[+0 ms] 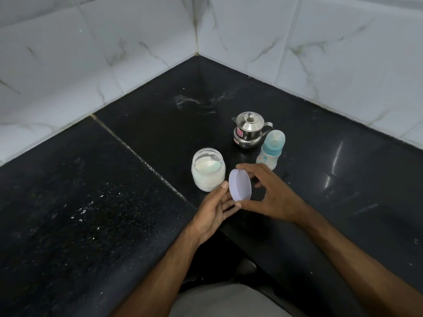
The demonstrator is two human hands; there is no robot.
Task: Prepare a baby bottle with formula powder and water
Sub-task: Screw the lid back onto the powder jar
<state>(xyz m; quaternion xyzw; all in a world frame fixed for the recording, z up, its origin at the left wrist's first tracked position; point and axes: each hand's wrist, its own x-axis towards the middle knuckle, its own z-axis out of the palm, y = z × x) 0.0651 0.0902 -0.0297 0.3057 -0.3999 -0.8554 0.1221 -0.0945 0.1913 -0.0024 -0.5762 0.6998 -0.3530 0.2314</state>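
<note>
**Jar open, lid held between both hands above the counter**

Black polished counter (142,225) fills the corner where two white marbled tile walls (91,53) meet; a seam runs diagonally across the stone, and pale specks lie scattered on the left slab.

Your right hand (272,197) holds the white round lid (240,185) — thumb at its lower edge, fingers curled over the upper rim. The lid is tilted, its hollow underside facing you and to the left. Your left hand (214,211) is open, palm turned up, fingers loosely spread; its fingertips lie against the lid's lower left edge, so it touches rather than grips.

Glass jar (207,172) stands uncovered on the counter, just beyond your left fingertips. White formula powder (204,167) sits inside, with a pale green scoop (216,167) leaning against the inner right wall.

Baby bottle (271,148) stands upright to the right of the jar, behind your right hand — blue collar, clear dome cap on, printed body. Whether it holds anything, you cannot tell from this view.

Steel lidded kettle (248,131) stands just behind the bottle and to its left, knobbed lid on, a pink sticker on its front.
</note>
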